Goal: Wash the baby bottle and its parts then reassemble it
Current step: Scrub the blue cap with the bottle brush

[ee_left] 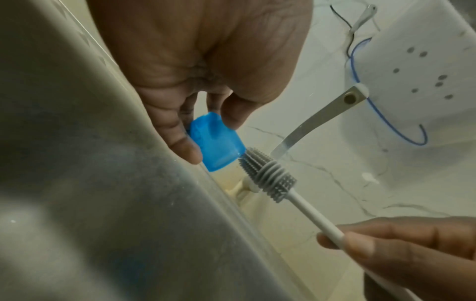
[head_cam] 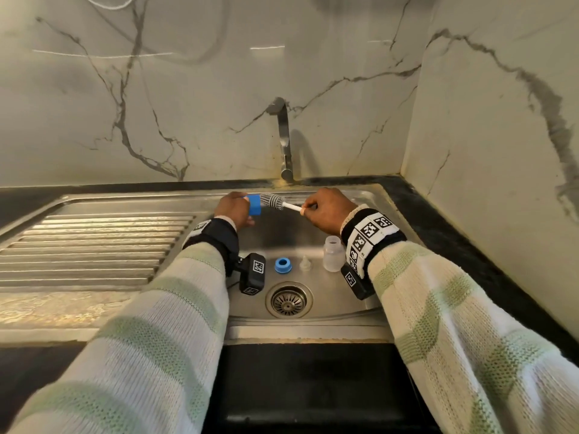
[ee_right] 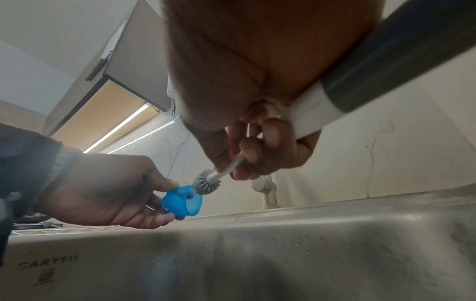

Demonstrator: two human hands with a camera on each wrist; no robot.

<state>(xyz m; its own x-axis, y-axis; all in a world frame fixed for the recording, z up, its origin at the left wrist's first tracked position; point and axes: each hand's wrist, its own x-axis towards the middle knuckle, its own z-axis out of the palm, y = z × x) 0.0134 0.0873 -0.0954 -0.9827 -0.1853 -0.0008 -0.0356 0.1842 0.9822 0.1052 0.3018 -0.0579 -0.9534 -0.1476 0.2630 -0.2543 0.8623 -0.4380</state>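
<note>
My left hand (head_cam: 233, 209) pinches a translucent blue bottle cap (head_cam: 254, 204) (ee_left: 216, 141) (ee_right: 183, 200) over the back of the sink. My right hand (head_cam: 326, 211) grips the white handle of a grey silicone bottle brush (head_cam: 275, 202) (ee_left: 268, 173) (ee_right: 206, 181). The brush tip sits at the cap's open mouth. On the sink floor lie a blue screw ring (head_cam: 283, 265), a clear nipple (head_cam: 305, 263) and the clear bottle (head_cam: 333, 253), which stands upright beside my right wrist.
The steel sink (head_cam: 360, 311) has a drain (head_cam: 289, 300) near its front. A tap (head_cam: 283, 136) rises from the back rim, with no water visible. A ribbed draining board (head_cam: 94, 245) lies to the left. Marble walls close the back and right.
</note>
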